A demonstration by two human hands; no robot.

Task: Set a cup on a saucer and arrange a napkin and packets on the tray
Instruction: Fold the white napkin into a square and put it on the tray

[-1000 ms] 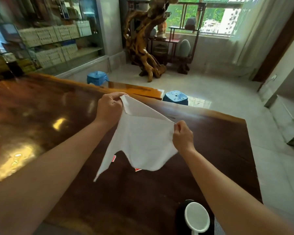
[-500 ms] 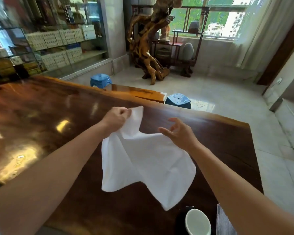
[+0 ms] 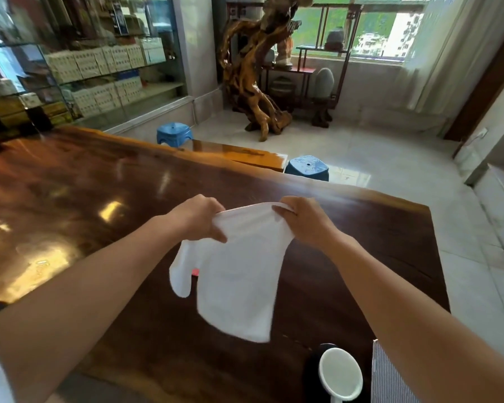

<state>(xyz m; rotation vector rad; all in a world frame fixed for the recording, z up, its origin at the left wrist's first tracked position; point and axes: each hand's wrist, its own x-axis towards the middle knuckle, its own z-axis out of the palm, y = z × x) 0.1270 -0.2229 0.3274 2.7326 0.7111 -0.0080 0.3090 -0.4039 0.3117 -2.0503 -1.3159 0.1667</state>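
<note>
My left hand (image 3: pixel 197 218) is closed on the upper left corner of a white cloth napkin (image 3: pixel 239 274), thumb pressed against the front of the fabric. My right hand (image 3: pixel 306 221) is closed on the upper right corner, fingers curled over the top edge. The napkin is held in the air above the glossy dark brown wooden table (image 3: pixel 99 199); its top edge runs between my two hands and the rest hangs limp, with one flap drooping at the left. A small red item (image 3: pixel 195 271) shows on the table behind the napkin; I cannot tell what it is. A white round cup (image 3: pixel 341 373) sits near the table's near edge, beside a grey striped cloth (image 3: pixel 387 379) partly hidden by my right forearm. Two blue plastic stools (image 3: pixel 307 167) stand beyond the table.
</note>
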